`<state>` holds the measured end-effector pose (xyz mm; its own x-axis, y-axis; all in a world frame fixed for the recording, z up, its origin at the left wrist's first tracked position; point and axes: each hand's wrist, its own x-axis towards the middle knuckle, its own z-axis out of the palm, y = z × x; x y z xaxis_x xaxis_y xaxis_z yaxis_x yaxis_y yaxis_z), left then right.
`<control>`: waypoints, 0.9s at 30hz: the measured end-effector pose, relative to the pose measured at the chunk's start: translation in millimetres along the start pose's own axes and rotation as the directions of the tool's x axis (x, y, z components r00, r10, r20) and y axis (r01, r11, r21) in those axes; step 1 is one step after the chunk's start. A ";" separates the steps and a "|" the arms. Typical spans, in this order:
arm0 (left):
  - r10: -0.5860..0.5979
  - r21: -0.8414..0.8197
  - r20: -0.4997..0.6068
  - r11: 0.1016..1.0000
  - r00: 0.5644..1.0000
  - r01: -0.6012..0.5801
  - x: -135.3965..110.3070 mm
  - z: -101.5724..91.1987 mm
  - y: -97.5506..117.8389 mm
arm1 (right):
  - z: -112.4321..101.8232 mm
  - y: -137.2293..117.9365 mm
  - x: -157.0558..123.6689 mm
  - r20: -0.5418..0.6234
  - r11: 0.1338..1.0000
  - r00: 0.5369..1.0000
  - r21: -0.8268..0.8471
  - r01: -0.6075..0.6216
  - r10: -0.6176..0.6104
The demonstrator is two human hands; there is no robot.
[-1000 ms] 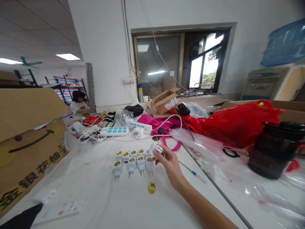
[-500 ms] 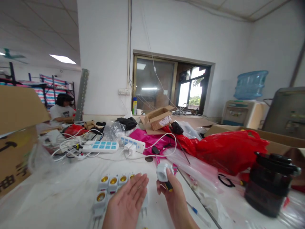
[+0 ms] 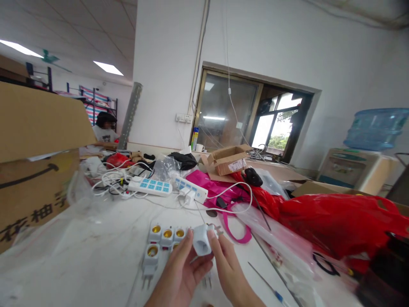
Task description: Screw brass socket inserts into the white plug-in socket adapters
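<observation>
A white plug-in lamp socket (image 3: pixel 202 241) is held up between my two hands, its hollow end facing me and its metal prongs pointing right. My left hand (image 3: pixel 183 266) has its thumb on the socket's left side and its fingers curled beneath. From the right, my right hand (image 3: pixel 228 260) grips the socket near the prong end. Behind and left of my hands, several similar white sockets (image 3: pixel 151 266) with brass-coloured insides stand in rows on the white table (image 3: pixel 96 256); my left hand hides some of them. A thin screwdriver with a blue part (image 3: pixel 278 296) lies to the right.
Power strips (image 3: pixel 150 186) and tangled white cables lie farther back. Pink fabric (image 3: pixel 204 181), an open small carton (image 3: pixel 228 161) and a red plastic bag (image 3: pixel 335 217) fill the back and right. A large cardboard box (image 3: pixel 38 179) stands left; a dark jug (image 3: pixel 383 273) is at lower right.
My left hand has gone from open and flat to holding the socket along with my right. A black-and-yellow handle seen in my right hand no longer shows. The view has turned left and tilted.
</observation>
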<state>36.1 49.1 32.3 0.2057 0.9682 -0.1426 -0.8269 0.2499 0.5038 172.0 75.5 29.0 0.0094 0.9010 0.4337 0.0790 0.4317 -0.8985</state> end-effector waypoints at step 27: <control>0.432 0.303 -0.183 0.879 0.883 -0.368 6.9 -5.2 47.6 | -4.4 -13.0 -26.7 0.550 0.522 0.533 -0.194 0.830 -0.643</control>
<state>-4.6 67.6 50.9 -0.2714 0.9604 -0.0639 -0.6439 -0.1318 0.7536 175.1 45.7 29.4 -0.5939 0.2265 0.7720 0.2429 0.9653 -0.0963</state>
